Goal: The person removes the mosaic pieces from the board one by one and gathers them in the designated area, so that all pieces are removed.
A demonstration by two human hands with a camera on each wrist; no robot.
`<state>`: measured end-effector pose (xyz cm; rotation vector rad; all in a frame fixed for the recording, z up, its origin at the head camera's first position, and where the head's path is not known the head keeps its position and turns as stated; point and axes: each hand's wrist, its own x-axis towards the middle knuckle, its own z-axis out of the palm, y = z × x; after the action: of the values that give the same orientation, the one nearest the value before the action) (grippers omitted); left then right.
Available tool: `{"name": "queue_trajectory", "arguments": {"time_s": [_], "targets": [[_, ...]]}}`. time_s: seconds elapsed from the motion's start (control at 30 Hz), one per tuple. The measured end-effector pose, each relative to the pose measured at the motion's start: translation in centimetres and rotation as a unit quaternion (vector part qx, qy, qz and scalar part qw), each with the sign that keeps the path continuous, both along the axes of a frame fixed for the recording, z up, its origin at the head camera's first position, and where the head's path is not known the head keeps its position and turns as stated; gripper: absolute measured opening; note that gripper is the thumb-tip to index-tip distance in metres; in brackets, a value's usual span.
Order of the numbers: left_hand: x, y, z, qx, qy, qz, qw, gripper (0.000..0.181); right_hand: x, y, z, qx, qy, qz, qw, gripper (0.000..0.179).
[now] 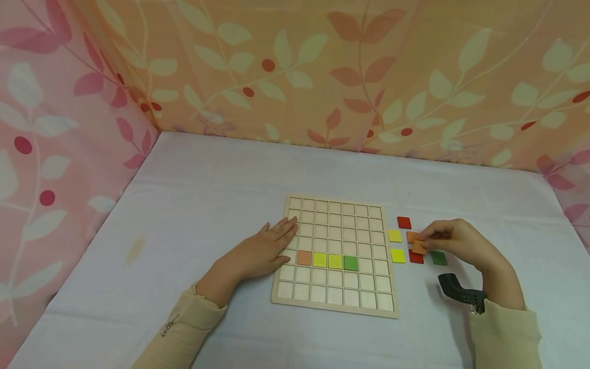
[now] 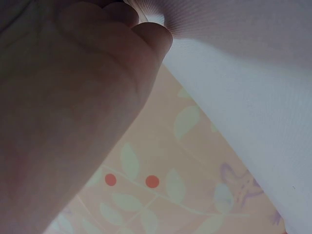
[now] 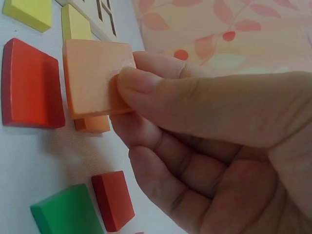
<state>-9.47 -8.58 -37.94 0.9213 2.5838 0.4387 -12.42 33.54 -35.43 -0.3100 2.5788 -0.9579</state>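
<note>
My right hand pinches an orange square tile between thumb and fingers, above several loose tiles on the table. The right wrist view shows the thumb lying across the face of this orange tile. Below it lie a second orange tile and a red tile, both partly covered. My left hand rests with extended fingers on the left edge of a wooden grid board. One row of the board holds an orange tile, two yellow tiles and a green tile, side by side.
Right of the board lie two loose yellow tiles, another red tile and a green tile. A black wrist device juts from my right wrist. Patterned cloth stands behind the white-covered table.
</note>
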Motion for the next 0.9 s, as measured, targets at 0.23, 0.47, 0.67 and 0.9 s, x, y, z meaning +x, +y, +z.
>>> {"name": "queue_trajectory", "arguments": {"time_s": [0.23,0.47,0.67,0.9], "targets": [[0.0,0.1,0.0,0.001,-0.004,0.001,1.0000,0.068,0.1,0.3,0.0,-0.002,0.000,0.000,1.0000,0.013],[0.0,0.0,0.2,0.004,-0.012,0.006,0.9999,0.068,0.0,0.8,0.0,-0.009,0.006,0.016,0.9998,0.012],[-0.1,-0.2,0.1,0.012,-0.012,0.006,0.9998,0.067,-0.1,1.3,0.1,-0.008,0.001,0.010,0.9999,0.012],[-0.2,-0.1,-0.2,0.018,-0.011,-0.001,0.9998,0.067,0.2,2.0,0.2,0.000,-0.008,0.000,1.0000,0.012]]}}
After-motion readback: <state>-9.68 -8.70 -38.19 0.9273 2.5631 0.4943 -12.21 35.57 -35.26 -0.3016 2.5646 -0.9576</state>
